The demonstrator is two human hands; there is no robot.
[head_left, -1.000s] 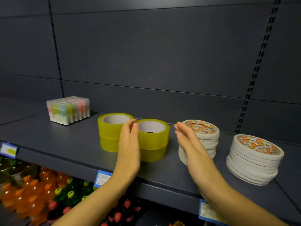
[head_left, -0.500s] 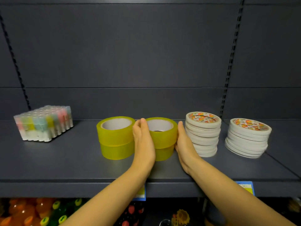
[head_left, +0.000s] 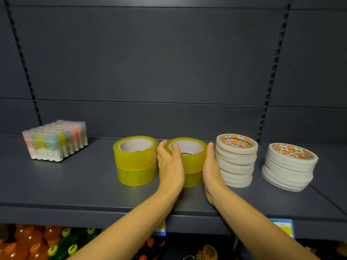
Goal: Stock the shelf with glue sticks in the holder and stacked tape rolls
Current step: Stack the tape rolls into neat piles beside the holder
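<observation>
Two yellow tape stacks stand mid-shelf, each of two rolls. My left hand [head_left: 170, 166] cups the left side of the right yellow stack [head_left: 191, 160], thumb on the top roll's front and fingers curved round its side. Pressed flat against that stack's right side is my right hand [head_left: 212, 169], fingers straight. The left yellow stack [head_left: 136, 160] sits just beside my left hand. A clear holder of pastel glue sticks [head_left: 56, 141] stands at the far left. Two stacks of thin white tape rolls [head_left: 236, 160] [head_left: 290, 167] stand to the right.
The dark grey shelf [head_left: 75, 184] has a back panel close behind the goods. Coloured drink bottles [head_left: 37, 243] fill the shelf below. A blue price tag [head_left: 281, 228] hangs on the front edge at the right.
Both hands moved forward from in front of the shelf and closed in on the right yellow stack from either side. My left thumb now lies on the top roll.
</observation>
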